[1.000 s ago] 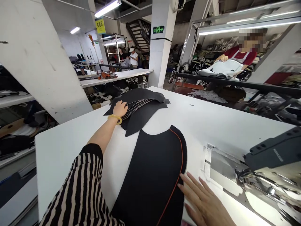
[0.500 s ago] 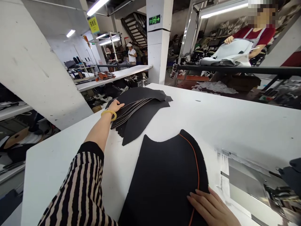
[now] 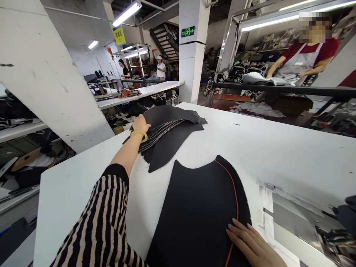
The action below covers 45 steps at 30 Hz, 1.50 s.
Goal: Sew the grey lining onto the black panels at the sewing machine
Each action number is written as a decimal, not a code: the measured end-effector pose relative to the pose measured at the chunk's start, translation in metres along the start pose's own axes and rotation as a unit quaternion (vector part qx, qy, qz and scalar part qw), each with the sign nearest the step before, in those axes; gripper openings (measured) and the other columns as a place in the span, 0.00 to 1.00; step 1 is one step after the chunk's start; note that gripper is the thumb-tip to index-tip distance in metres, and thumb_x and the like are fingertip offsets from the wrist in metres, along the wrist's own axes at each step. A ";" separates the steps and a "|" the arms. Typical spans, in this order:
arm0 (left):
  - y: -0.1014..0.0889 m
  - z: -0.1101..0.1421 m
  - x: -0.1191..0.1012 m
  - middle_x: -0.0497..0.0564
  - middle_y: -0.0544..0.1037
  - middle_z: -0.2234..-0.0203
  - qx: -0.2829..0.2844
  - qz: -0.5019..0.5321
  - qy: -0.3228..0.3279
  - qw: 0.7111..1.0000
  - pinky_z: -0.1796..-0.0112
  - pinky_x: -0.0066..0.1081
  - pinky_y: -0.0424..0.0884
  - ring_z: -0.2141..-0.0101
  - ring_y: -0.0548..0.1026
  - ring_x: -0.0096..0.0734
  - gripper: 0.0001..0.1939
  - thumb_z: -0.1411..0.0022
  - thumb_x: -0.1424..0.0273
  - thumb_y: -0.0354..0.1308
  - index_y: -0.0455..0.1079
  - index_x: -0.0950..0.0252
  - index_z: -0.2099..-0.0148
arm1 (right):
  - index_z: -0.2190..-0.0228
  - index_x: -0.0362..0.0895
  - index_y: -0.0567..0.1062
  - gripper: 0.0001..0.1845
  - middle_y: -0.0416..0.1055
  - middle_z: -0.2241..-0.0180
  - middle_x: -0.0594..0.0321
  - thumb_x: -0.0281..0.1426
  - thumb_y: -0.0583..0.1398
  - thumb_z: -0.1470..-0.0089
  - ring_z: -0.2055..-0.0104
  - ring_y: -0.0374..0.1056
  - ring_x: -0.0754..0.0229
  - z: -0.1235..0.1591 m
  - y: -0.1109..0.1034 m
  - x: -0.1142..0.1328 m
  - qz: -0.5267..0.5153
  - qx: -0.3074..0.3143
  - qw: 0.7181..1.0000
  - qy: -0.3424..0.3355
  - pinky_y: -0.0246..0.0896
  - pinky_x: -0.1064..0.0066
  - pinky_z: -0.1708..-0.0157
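Observation:
My left hand [image 3: 141, 124] reaches across to the left side of a fanned stack of black sheet pieces [image 3: 169, 141] with pale cut edges. Its fingers are bent over the upper pieces, gripping at their edge, the fingertips partly hidden. A dark corner shows left of the wrist, which wears a yellow bangle [image 3: 139, 136]. Nearer to me lies a large black panel [image 3: 194, 211] with a curved top and an orange line [image 3: 236, 193] along its right side. My right hand [image 3: 250, 241] rests flat on that panel's right edge, fingers stretched out across the orange line.
Both lie on a white table [image 3: 292, 148]. At right, a metal plate and sewing-machine parts [image 3: 336, 222] sit in the table. Beyond a dark rail [image 3: 278, 89], a person in an apron handles light material. A white pillar [image 3: 190, 70] stands behind the table.
The view has tilted and shifted slightly. My left hand has turned over the stack's edge, and a dark corner now shows left of its wrist. My right hand stays on the panel.

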<state>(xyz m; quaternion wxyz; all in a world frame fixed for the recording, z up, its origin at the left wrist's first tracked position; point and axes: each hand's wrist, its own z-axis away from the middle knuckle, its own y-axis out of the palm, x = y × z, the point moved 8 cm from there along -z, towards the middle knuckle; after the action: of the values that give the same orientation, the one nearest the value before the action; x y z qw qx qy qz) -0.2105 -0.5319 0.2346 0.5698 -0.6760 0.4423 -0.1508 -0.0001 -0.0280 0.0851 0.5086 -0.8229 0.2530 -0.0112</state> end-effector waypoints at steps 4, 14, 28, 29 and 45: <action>-0.025 0.053 -0.077 0.67 0.74 0.57 -0.012 0.001 0.143 0.990 0.53 0.45 0.65 0.52 0.72 0.57 0.16 0.33 0.67 0.47 0.61 0.70 0.47 | 0.52 0.44 0.75 0.34 0.67 0.44 0.64 0.16 0.48 0.61 0.47 0.68 0.58 0.003 0.006 -0.016 0.051 0.016 0.997 0.058 0.71 0.72 0.55; 0.022 0.360 -0.153 0.52 0.75 0.77 0.105 -0.037 0.707 0.698 0.77 0.33 0.62 0.76 0.73 0.37 0.05 0.38 0.72 0.51 0.66 0.63 0.60 | 0.70 0.41 0.75 0.17 0.76 0.71 0.54 0.14 0.51 0.55 0.77 0.72 0.58 -0.044 0.022 -0.015 0.109 0.141 0.968 0.178 0.61 0.76 0.83; 0.007 0.427 -0.073 0.49 0.74 0.71 0.244 -0.089 0.698 0.668 0.77 0.33 0.64 0.71 0.73 0.35 0.12 0.49 0.62 0.63 0.66 0.62 0.66 | 0.55 0.44 0.74 0.22 0.75 0.56 0.57 0.21 0.57 0.54 0.54 0.71 0.50 0.000 -0.025 0.047 0.047 0.019 0.997 0.061 0.70 0.62 0.57; 0.005 0.427 -0.081 0.51 0.74 0.68 0.261 -0.096 0.670 0.689 0.76 0.34 0.65 0.68 0.73 0.38 0.16 0.51 0.58 0.64 0.67 0.62 0.66 | 0.54 0.43 0.74 0.21 0.74 0.54 0.56 0.23 0.56 0.51 0.53 0.71 0.49 0.011 -0.029 0.033 0.047 0.019 0.997 0.058 0.69 0.61 0.56; 0.055 0.448 -0.231 0.65 0.72 0.53 0.320 -0.123 0.535 0.772 0.63 0.39 0.74 0.58 0.75 0.50 0.36 0.46 0.61 0.55 0.55 0.75 0.39 | 0.60 0.40 0.79 0.14 0.75 0.58 0.47 0.24 0.57 0.48 0.58 0.73 0.51 0.054 -0.044 0.000 0.100 -0.016 0.991 0.088 0.66 0.62 0.56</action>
<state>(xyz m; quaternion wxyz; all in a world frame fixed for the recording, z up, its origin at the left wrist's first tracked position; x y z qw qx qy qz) -0.0469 -0.0661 0.1179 0.4007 -0.3134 0.5153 -0.6897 0.0328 0.0326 0.0960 0.4695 -0.7974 0.3782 -0.0282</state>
